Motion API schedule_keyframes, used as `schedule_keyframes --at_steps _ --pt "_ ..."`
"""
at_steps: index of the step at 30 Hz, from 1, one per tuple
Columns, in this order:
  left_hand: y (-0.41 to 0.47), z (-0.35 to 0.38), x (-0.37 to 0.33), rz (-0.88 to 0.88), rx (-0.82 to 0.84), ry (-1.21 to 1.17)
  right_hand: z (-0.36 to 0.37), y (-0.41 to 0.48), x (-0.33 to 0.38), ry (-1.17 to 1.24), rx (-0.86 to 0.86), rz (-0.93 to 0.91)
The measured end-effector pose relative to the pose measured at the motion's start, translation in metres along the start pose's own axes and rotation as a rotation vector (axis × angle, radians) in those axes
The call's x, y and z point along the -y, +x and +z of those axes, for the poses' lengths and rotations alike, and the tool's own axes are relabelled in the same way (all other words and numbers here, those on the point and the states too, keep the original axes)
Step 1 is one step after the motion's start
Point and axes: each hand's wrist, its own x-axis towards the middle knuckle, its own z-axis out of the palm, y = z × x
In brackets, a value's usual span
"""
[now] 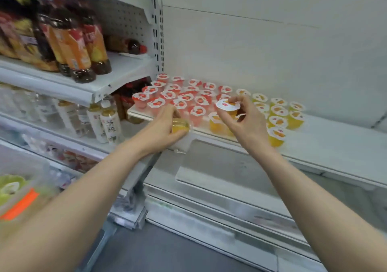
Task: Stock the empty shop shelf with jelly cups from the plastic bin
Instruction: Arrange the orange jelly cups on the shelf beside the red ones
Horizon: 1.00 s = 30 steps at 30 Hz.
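Note:
On the white shelf (326, 144) stand several red jelly cups (184, 97) at the left and several yellow jelly cups (278, 112) to their right. My left hand (161, 129) grips a yellow jelly cup (180, 125) at the shelf's front edge, below the red cups. My right hand (245, 121) holds another yellow cup (227, 107) with a white lid, tilted, just above the shelf between the red and yellow groups. The plastic bin (23, 190) sits at the lower left, blurred, with green cups inside.
The neighbouring shelves at the left carry dark bottles with orange labels (73, 41) above and pale drink bottles (104, 121) below. A white back wall (261, 51) rises behind the jelly shelf. The shelf's right part (345, 137) is bare. Lower shelves (230, 198) run beneath.

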Motion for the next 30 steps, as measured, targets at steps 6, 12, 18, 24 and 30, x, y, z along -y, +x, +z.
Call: schedule_keyframes --at_steps 6,12,18,24,30 --pt "0.062 0.051 -0.095 0.13 -0.096 -0.082 -0.103 0.022 -0.065 -0.094 -0.059 0.086" --pt "0.097 0.096 -0.159 0.259 -0.134 -0.022 -0.168 0.025 -0.121 -0.122 -0.036 0.175" --pt "0.115 0.125 -0.185 0.212 -0.156 -0.003 -0.186 0.021 -0.17 -0.189 0.076 0.262" --pt "0.12 0.137 -0.192 0.185 -0.18 0.075 -0.186 0.024 -0.193 -0.26 0.189 0.268" --pt "0.12 0.141 -0.193 0.169 -0.186 0.054 -0.177 0.031 -0.2 -0.291 0.221 0.23"
